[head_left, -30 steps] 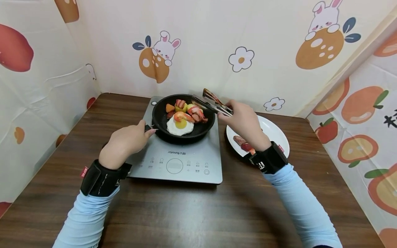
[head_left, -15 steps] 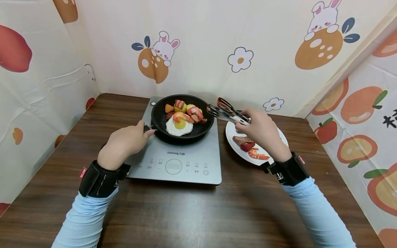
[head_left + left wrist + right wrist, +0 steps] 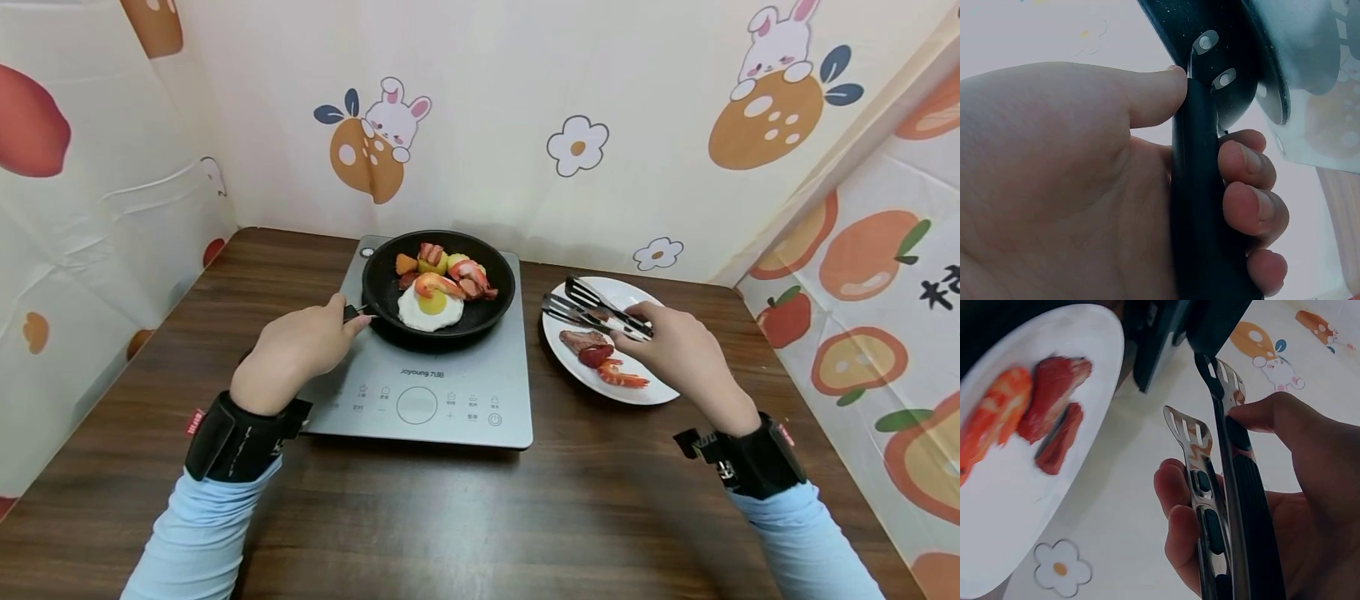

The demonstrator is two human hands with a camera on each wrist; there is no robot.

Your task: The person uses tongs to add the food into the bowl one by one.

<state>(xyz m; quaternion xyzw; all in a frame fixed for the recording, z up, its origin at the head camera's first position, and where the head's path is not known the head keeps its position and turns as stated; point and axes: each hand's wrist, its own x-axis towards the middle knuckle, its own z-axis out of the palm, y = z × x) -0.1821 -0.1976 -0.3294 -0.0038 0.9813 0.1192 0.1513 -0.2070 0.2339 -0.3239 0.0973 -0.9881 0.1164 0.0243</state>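
Note:
My left hand (image 3: 300,342) grips the black handle (image 3: 1197,181) of a frying pan (image 3: 382,293), thumb along its top. In the pan lie a fried egg (image 3: 442,317), a shrimp (image 3: 437,285) and bacon-wrapped pieces (image 3: 471,273). My right hand (image 3: 686,350) holds metal food tongs (image 3: 1246,506), thumb on one arm and fingers on the other. Their slotted tips are spread apart with nothing between them, over the white plate (image 3: 651,393). On that plate are a brown meat slice (image 3: 581,340), a dark red piece (image 3: 596,356) and a shrimp (image 3: 622,377).
The pan stands on a silver induction cooker (image 3: 480,375) with touch controls at its front. A dark wooden table (image 3: 450,517) carries cooker and plate. Printed cloth walls (image 3: 480,125) enclose the back and both sides.
My right hand has moved the tongs rightward and toward me, from the pan's right rim to over the plate, uncovering the food there. My left hand stays on the pan handle.

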